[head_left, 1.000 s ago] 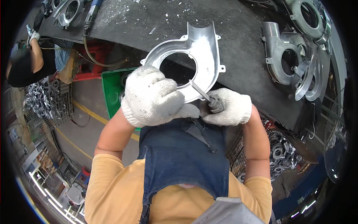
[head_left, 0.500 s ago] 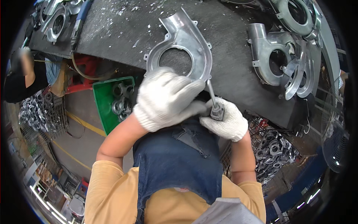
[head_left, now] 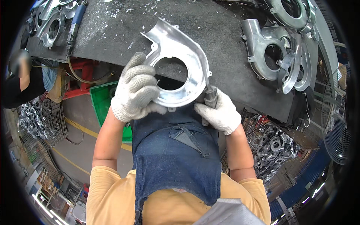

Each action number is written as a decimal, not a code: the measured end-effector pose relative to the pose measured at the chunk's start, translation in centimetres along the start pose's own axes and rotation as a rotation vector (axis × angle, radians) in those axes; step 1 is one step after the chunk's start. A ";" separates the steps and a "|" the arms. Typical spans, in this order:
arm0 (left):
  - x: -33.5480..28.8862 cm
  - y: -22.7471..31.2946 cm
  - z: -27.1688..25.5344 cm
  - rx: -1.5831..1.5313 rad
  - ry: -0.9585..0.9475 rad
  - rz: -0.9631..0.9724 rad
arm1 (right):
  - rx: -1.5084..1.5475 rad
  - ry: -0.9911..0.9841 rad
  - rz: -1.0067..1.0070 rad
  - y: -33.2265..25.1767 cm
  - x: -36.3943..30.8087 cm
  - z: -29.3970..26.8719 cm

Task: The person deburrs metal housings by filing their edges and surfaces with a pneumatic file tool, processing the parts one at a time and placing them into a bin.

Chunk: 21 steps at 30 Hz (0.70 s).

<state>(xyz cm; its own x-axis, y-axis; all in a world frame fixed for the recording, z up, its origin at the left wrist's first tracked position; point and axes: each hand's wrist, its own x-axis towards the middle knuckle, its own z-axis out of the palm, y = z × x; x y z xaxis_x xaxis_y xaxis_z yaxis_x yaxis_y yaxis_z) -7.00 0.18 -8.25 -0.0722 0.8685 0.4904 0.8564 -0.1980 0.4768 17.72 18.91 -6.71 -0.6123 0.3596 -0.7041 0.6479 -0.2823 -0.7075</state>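
Observation:
A shiny cast-metal blower housing (head_left: 180, 42), snail-shaped with a large round hole, is held tilted at the near edge of the dark worktable (head_left: 228, 75). My left hand (head_left: 135, 90), in a white knit glove, grips its left rim, with fingers curled at the edge of the hole. In my gloved right hand (head_left: 224, 114) is a hand tool (head_left: 210, 98) with a grey handle. Its thin shaft meets the housing's lower right edge; the tip is hidden there.
More metal housings (head_left: 258, 52) lie at the table's right end, others (head_left: 54, 28) at the far left beside a blue-handled air tool (head_left: 77, 18). A green crate (head_left: 98, 108) and wire baskets of parts (head_left: 272, 150) stand below. Another person (head_left: 22, 78) is at far left.
My left hand has moved from the housing's near edge to its left rim, and the housing has come nearer and tilted up. The right hand still holds the tool at its right edge.

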 end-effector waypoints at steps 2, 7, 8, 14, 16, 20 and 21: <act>0.7 0.9 -1.2 -0.083 0.012 -0.025 | 0.164 -0.109 0.028 0.0 -0.1 -0.6; 0.1 1.5 -2.0 -0.185 0.119 -0.111 | 0.187 -0.481 0.035 -1.7 -0.8 -1.6; -0.1 1.7 -1.7 -0.240 0.213 -0.141 | 0.120 -0.524 0.045 -2.1 -0.9 -1.6; 2.5 2.9 -2.0 -0.299 0.183 -0.045 | -0.240 -0.479 -0.266 -2.7 -3.2 0.4; 2.3 3.0 -3.1 -0.296 0.178 -0.072 | -0.353 -0.268 -0.399 -2.9 -4.0 1.6; 1.8 3.7 -2.9 -0.301 0.275 -0.174 | -0.589 0.065 -0.579 -4.4 -4.5 2.8; 1.8 3.7 -2.9 -0.272 0.298 -0.185 | -0.605 0.083 -0.596 -4.4 -4.5 3.0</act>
<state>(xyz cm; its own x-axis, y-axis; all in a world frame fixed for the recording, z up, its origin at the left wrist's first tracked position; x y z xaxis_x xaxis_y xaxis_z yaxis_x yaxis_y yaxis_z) -5.43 -0.34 -3.45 -0.3901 0.7392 0.5489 0.6526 -0.1986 0.7312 16.30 15.90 -0.65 -0.9079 0.3677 -0.2012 0.3730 0.4900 -0.7879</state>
